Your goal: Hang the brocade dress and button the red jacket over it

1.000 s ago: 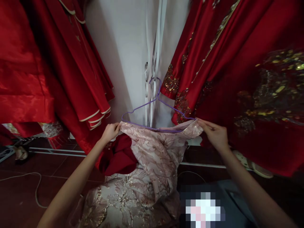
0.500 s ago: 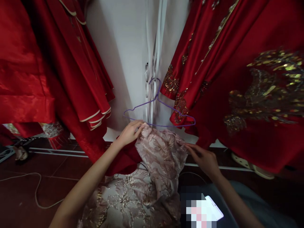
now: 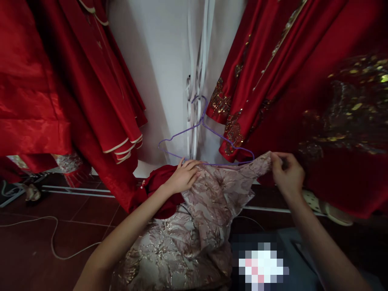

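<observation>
A pale pink dress (image 3: 209,210) with raised gold floral patterning lies spread below a purple wire hanger (image 3: 182,131). My left hand (image 3: 185,176) is closed on the dress's upper edge, its fingertips close to the hanger's bottom bar. Between the thumb and fingers of my right hand (image 3: 287,173), the dress's upper right corner is pinched and drawn out past the hanger's right end. A dark red cloth (image 3: 166,198) bunches under my left wrist. The dress's lower part runs out of the frame.
Red garments (image 3: 100,101) hang on the left, and gold-beaded red garments (image 3: 236,93) on the right. White straps (image 3: 197,60) hang against the pale wall behind the hanger. A cable (image 3: 54,238) lies on the tiled floor. A blurred-out bright screen (image 3: 260,262) is low on the right.
My right hand has moved right and slightly up, stretching the dress's corner outward. My left hand has shifted a little right and down along the dress edge.
</observation>
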Demonstrator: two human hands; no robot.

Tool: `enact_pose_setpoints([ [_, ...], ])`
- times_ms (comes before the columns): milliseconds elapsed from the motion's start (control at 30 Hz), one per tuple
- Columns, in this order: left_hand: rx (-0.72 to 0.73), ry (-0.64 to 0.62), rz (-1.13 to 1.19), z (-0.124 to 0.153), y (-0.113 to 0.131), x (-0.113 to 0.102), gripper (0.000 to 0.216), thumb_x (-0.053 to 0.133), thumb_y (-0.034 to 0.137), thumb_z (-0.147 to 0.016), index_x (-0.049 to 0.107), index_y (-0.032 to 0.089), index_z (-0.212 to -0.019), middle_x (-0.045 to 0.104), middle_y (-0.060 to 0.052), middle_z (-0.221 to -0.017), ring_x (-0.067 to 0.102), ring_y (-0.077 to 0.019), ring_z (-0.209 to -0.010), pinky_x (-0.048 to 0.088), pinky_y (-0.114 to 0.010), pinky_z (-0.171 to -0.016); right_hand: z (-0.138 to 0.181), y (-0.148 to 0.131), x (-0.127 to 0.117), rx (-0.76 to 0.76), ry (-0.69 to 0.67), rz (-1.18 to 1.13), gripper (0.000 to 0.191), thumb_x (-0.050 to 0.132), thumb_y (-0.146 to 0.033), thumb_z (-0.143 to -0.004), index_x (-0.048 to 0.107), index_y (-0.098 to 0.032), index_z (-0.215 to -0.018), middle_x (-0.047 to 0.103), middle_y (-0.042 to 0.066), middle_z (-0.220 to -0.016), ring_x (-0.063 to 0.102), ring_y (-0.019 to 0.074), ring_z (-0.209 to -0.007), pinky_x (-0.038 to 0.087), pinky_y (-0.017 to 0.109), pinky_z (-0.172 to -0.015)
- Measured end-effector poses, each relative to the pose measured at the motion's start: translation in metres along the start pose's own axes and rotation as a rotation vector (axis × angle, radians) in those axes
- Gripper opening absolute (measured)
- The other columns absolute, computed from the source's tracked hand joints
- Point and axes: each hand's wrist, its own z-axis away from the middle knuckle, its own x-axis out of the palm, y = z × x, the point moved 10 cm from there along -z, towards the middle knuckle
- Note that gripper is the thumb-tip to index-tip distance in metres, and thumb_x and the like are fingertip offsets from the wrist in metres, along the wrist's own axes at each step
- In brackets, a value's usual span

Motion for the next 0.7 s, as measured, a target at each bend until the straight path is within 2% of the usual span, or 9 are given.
enact_pose_setpoints([
  [167,-0.012,0.009,-0.031,0.004,0.005,-0.003,0.031,0.032,0.028,-0.092,0.061,0.022,-0.1,0.046,-0.006,-0.135,0.036,-0.022,-0.128,0.013,-0.051,-0.112,-0.001,0.009,-0.008,0.014,0.03,0.014,0.033,0.04,-0.048,-0.085,0.059,-0.027,-0.103,0.065,0.012,-0.101,0.061,0.0291,-0.092,0.045,0.039,-0.08],
  [333,0.001,0.003,-0.011,0.003,0.005,-0.003,0.031,0.032,0.029,-0.092,0.061,0.022,-0.1,0.047,-0.004,-0.135,0.037,-0.0207,-0.127,0.014,-0.049,-0.113,-0.004,-0.004,-0.009,-0.01,0.027,-0.025,0.033,0.041,-0.049,-0.085,0.06,-0.026,-0.1,0.065,0.012,-0.098,0.061,0.029,-0.088,0.045,0.037,-0.076],
  [400,0.0,0.002,0.008,0.002,0.004,-0.003,0.03,0.033,0.028,-0.092,0.061,0.023,-0.101,0.048,-0.004,-0.135,0.037,-0.0203,-0.127,0.015,-0.048,-0.112,-0.011,-0.018,-0.007,-0.039,0.041,-0.022,0.035,0.041,-0.048,-0.085,0.061,-0.023,-0.099,0.066,0.012,-0.093,0.061,0.0276,-0.083,0.045,0.036,-0.073],
  [500,-0.011,0.006,0.067,-0.001,0.007,-0.001,0.029,0.034,0.029,-0.092,0.06,0.023,-0.103,0.049,-0.004,-0.134,0.038,-0.0209,-0.127,0.016,-0.049,-0.111,-0.021,-0.057,0.003,-0.151,0.017,-0.037,0.034,0.041,-0.045,-0.087,0.061,-0.019,-0.097,0.066,0.012,-0.092,0.06,0.0245,-0.083,0.044,0.032,-0.075],
  [600,-0.014,0.035,0.179,-0.01,0.015,0.003,0.028,0.035,0.031,-0.092,0.059,0.024,-0.103,0.05,-0.005,-0.132,0.039,-0.0203,-0.126,0.019,-0.047,-0.11,-0.025,-0.094,0.023,-0.232,-0.083,-0.02,0.033,0.037,-0.042,-0.089,0.059,-0.019,-0.097,0.065,0.012,-0.097,0.059,0.0234,-0.088,0.042,0.031,-0.08],
  [700,-0.044,0.112,0.318,-0.02,0.011,0.005,0.027,0.038,0.035,-0.091,0.061,0.022,-0.093,0.056,-0.005,-0.125,0.045,-0.0197,-0.121,0.023,-0.043,-0.109,-0.021,-0.111,0.045,-0.235,-0.2,0.046,0.033,0.033,-0.041,-0.09,0.057,-0.02,-0.1,0.065,0.01,-0.096,0.059,0.0237,-0.084,0.041,0.033,-0.079],
])
